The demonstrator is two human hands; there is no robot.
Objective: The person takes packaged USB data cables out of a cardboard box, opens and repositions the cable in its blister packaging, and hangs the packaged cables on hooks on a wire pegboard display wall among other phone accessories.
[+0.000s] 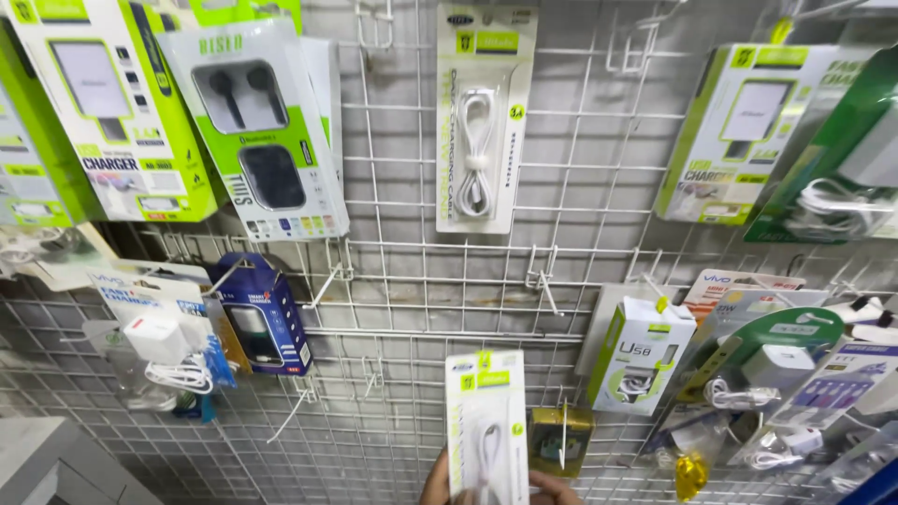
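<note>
Down at the very bottom edge, only bits of two hands show. The left hand (436,486) comes up on the left side of a slim white cable pack (485,425), and the fingers (554,486) of the right hand (559,490) curl round its lower right corner. Both sets of fingers are closed on the pack, though palms and wrists are cut off by the frame, so how firmly each grips is hard to judge.

The cable pack stands upright in front of the white wire grid wall (412,281), its green-tabbed top near a bare hook; whether it hangs on a hook or is only held, I cannot tell. A coiled white cable shows through its window.

Just right of it, partly behind, is a small yellowish box (559,438), blurred by glare. Further right hangs a white and green box (641,357), and beyond that a jumble of charger packs (786,374) overlapping one another, cut off at the right edge.

Straight above hangs a matching long cable pack (482,117). To the left, a dark blue box (262,313) sits tilted on its hook, with an earphone pack (257,126) above it.
</note>
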